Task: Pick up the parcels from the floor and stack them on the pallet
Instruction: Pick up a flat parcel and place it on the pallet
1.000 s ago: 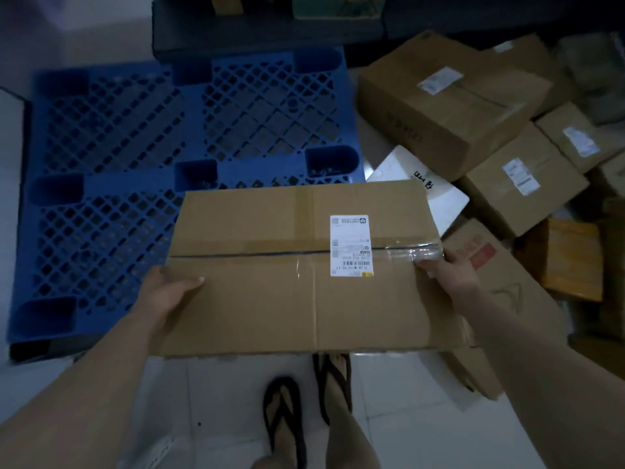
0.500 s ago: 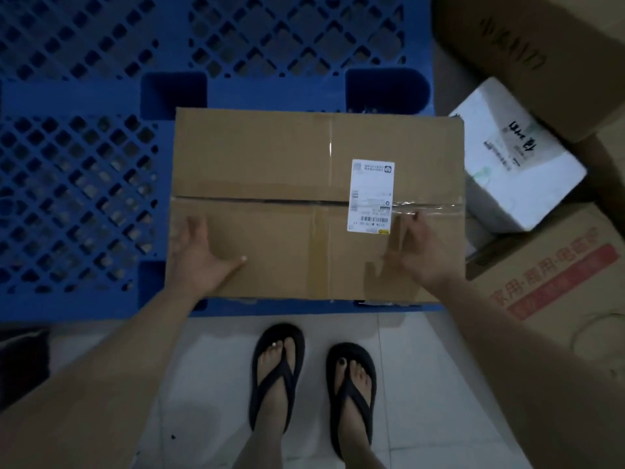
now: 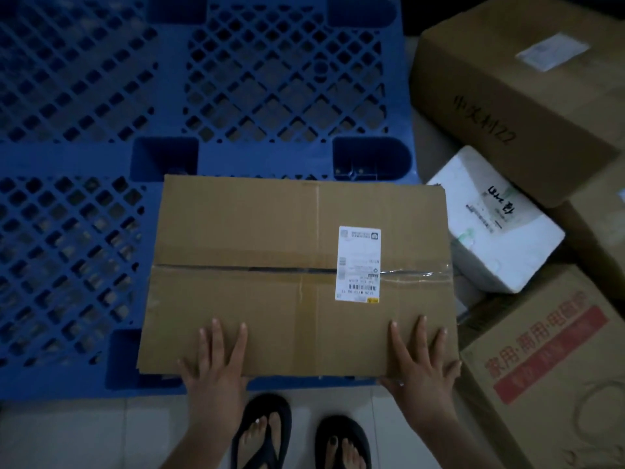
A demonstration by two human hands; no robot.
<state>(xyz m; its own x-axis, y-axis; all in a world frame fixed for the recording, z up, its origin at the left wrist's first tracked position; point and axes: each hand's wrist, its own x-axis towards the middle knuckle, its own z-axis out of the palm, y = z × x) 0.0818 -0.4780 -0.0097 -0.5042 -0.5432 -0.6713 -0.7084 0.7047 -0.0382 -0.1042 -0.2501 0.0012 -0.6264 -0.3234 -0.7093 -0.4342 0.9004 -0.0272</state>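
Note:
A flat brown cardboard parcel (image 3: 257, 238) with a white shipping label lies on the near right corner of the blue plastic lattice pallet (image 3: 101, 96). My left hand (image 3: 216, 363) rests flat on the parcel's near edge, fingers spread. My right hand (image 3: 419, 360) lies flat on the near right corner, fingers also spread. Neither hand grips the parcel. More parcels sit on the floor to the right: a white foam box (image 3: 493, 225), a large brown carton (image 3: 514, 106) and a carton with red print (image 3: 554, 374).
White tiled floor (image 3: 84, 434) runs along the pallet's near edge, where my feet in black flip-flops (image 3: 263, 431) stand. The floor parcels crowd tight against the pallet's right side. The rest of the pallet top shows bare lattice.
The parcel went from being carried above the pallet to lying on its near right corner. My hands slid from the parcel's sides to flat on its near edge.

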